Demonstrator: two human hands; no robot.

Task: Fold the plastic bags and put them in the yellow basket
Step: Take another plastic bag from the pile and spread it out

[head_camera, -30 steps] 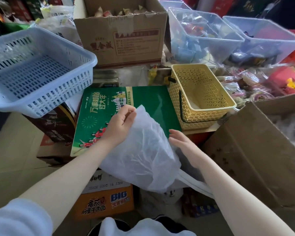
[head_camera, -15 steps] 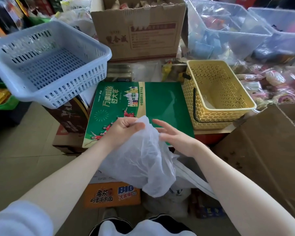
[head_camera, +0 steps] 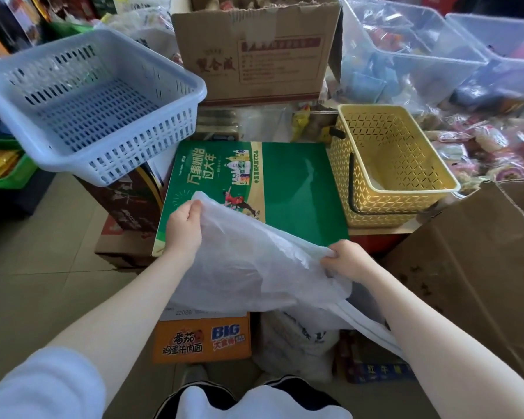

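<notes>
Pinching the far corner of the bag (head_camera: 254,261), the left hand (head_camera: 183,226) had moved away from the right hand (head_camera: 347,258), which had closed on the near edge where half a second earlier it was open, so the film was stretched between them over the green box (head_camera: 297,182). That likely readied the first fold; the basket (head_camera: 387,164) stood just right. Readable print: "BIG" on the orange carton (head_camera: 201,340), Chinese lettering on the green box.

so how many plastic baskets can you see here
2: a blue basket up at the left, and a yellow basket right of the green box. Clutter may hide more.
</notes>
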